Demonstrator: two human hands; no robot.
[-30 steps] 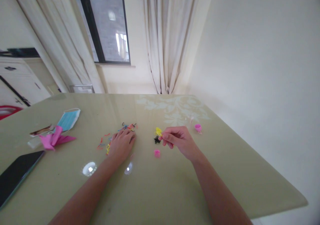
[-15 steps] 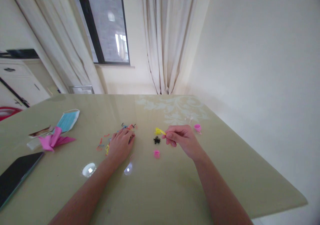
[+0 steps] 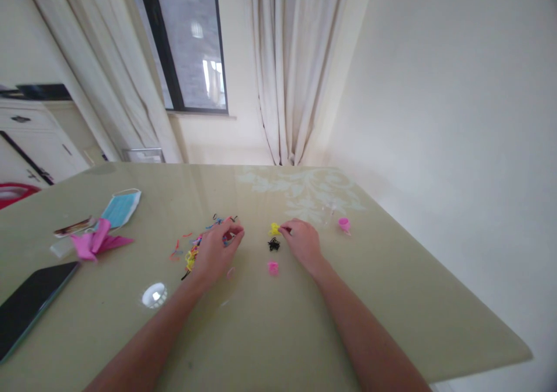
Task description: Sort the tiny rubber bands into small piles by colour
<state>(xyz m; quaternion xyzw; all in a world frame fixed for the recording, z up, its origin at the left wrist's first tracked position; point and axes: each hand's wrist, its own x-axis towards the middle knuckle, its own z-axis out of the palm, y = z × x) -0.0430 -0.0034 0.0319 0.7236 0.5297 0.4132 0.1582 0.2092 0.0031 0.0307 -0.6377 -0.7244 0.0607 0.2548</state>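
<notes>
My right hand [image 3: 302,242] is closed in a pinch, its fingertips at the right edge of a small heap of yellow rubber bands [image 3: 274,229]. Just below that heap lie black rubber bands [image 3: 274,244], and nearer to me a pink bunch [image 3: 272,268]. Over a spread of mixed coloured rubber bands [image 3: 191,257] is my left hand [image 3: 217,250], its thumb and index finger pressed together above the table. Whatever those fingers may hold is too small to make out. Part of the mixed pile is hidden under this hand.
A pink cup-shaped piece [image 3: 344,224] stands to the right, near a clear plastic piece [image 3: 328,211]. At left lie a blue face mask [image 3: 122,207], a pink folded-paper shape [image 3: 98,242] and a phone [image 3: 37,302]. A clear round dome [image 3: 154,295] sits beside my left forearm.
My right hand has moved slightly left, closer to the yellow heap. My left hand has lifted from lying over the mixed bands into a pinch, baring more of the pile.
</notes>
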